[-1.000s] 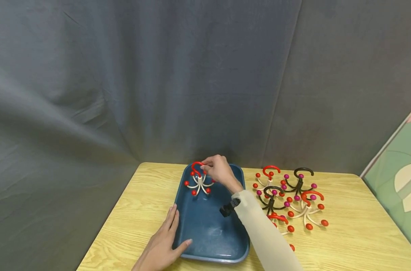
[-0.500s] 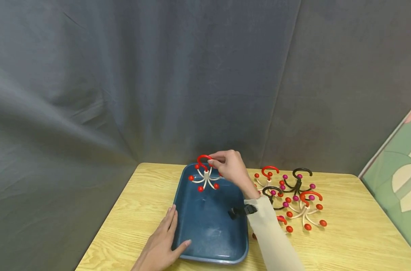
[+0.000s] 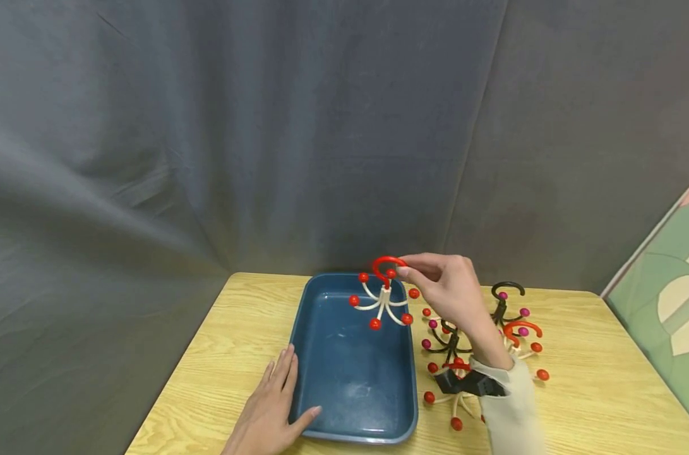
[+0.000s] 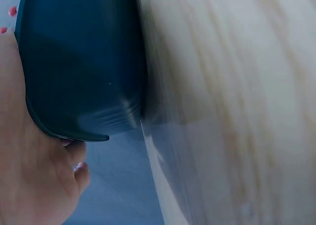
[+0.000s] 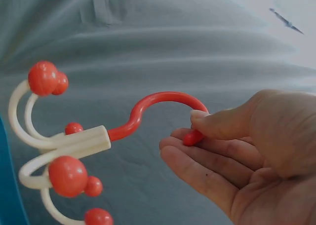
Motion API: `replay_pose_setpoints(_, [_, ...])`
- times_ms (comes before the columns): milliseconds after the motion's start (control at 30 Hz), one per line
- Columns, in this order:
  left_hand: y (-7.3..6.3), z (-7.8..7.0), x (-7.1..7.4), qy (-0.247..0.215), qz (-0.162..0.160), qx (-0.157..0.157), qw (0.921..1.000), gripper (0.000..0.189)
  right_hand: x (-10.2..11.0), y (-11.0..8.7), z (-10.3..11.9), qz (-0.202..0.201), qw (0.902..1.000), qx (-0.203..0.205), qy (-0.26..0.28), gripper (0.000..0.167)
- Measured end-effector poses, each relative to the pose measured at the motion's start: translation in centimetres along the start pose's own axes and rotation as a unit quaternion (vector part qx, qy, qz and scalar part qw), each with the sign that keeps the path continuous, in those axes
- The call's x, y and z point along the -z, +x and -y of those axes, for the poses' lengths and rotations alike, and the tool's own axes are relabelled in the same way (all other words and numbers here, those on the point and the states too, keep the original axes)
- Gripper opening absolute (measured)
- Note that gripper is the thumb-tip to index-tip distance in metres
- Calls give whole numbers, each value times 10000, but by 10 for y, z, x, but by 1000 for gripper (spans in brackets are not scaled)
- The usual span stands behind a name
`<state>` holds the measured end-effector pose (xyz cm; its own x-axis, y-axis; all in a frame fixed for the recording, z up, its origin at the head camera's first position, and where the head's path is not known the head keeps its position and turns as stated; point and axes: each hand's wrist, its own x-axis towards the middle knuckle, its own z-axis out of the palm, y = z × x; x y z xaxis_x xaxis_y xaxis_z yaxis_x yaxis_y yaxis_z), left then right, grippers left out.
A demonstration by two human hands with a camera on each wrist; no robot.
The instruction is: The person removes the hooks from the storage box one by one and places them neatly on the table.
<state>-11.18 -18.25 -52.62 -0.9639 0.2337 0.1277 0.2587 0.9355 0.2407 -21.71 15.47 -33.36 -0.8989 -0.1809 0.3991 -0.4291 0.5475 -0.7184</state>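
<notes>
My right hand [image 3: 456,297] pinches the end of the curved red hook of a prong hanger [image 3: 385,298] between thumb and fingers. This hanger has several curved white arms tipped with red balls, and hangs upright above the right rim of a blue tray [image 3: 350,379]. In the right wrist view, the hanger [image 5: 81,138] lies sideways, its hook tip between thumb and forefinger. My left hand [image 3: 267,401] rests at the tray's left edge, fingers straight along the outside and thumb across the near-left corner. The left wrist view shows the tray's side [image 4: 84,62] close beside that hand.
Right of the tray, several more hangers stand on the wooden table [image 3: 600,379]: a black one [image 3: 452,344] and another black hanger [image 3: 499,311] with magenta balls, plus red-and-white ones [image 3: 460,399], partly hidden by my right arm. A grey curtain [image 3: 333,139] hangs behind.
My right hand has lifted the red-and-white hanger from the tray's far end and carried it right, to above the right rim. My left hand has stayed at the tray's edge.
</notes>
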Motion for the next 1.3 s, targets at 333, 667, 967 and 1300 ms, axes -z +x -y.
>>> replay_pose_setpoints(333, [-3,-3,-2,-206,142,47,9997,102,68,-49,-13,-454,9976,71,-520,17])
replay_pose_setpoints(667, [-2,-3,0,-360,322,301,9984,104,124,-93,-43,-611,9886,-832,-1092,25])
replay_pose_setpoints(967, [-3,-3,2,-373,470,357,9976,106,144,-136,-82,-535,9915,-1053,-549,20])
replay_pose_setpoints(1300, [-5,-3,3,-380,283,222,9986,105,147,-170,-118,-313,9939,-749,-744,20])
